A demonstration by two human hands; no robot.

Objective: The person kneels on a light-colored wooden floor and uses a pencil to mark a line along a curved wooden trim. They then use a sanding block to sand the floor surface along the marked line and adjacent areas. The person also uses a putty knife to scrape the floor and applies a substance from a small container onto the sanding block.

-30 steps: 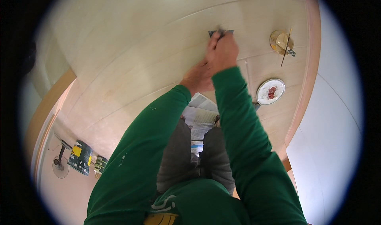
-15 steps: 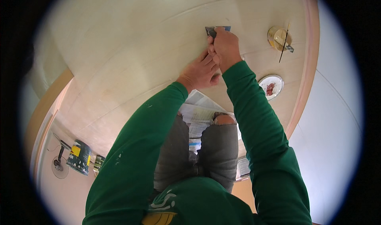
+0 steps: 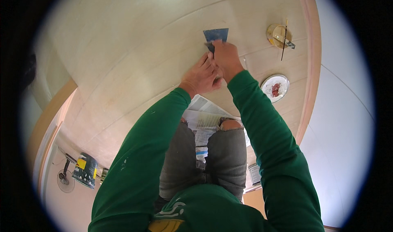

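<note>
A wide putty knife with a blue blade [image 3: 215, 34] points away from me over the pale wooden surface [image 3: 135, 48]. My left hand [image 3: 200, 75] is closed below it and appears to grip its handle, which the fingers hide. Across the lower part of that blade lies my right hand [image 3: 227, 56], its fingers bent round a small dark scraper [image 3: 210, 47]. Only the scraper's left corner shows. The two hands touch or nearly touch.
To the right stand a round can [image 3: 275, 33] with a brush and thin stick across its top, and a white round lid [image 3: 268, 84] bearing reddish paste. Newspaper [image 3: 204, 106] lies by my knees. A dark bucket [image 3: 85, 170] and a fan [image 3: 64, 179] are at lower left.
My right hand and the dark scraper have slid back toward me along the blue blade, uncovering more of it. The can and lid sit slightly further left in view.
</note>
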